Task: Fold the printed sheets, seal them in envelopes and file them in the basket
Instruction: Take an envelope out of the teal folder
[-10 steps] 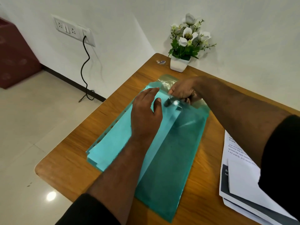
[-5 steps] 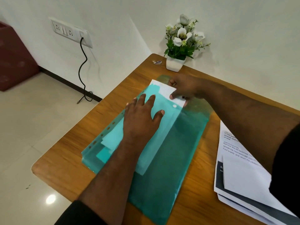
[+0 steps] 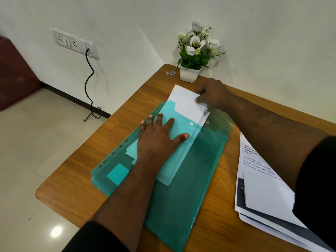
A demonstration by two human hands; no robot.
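Head view: under both my hands lies a wooden table, white walls beyond and a potted flower past my right hand. My left hand presses flat, fingers spread, on a green plastic folder. My right hand pinches a white envelope half out of it. Printed sheets lie beneath my right forearm.

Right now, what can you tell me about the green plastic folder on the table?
The green folder is see-through plastic, lying flat on the wooden table. It has punched holes down one long edge and a white snap button. The left hand presses flat on it. The right hand pinches a white envelope sticking out of its far end.
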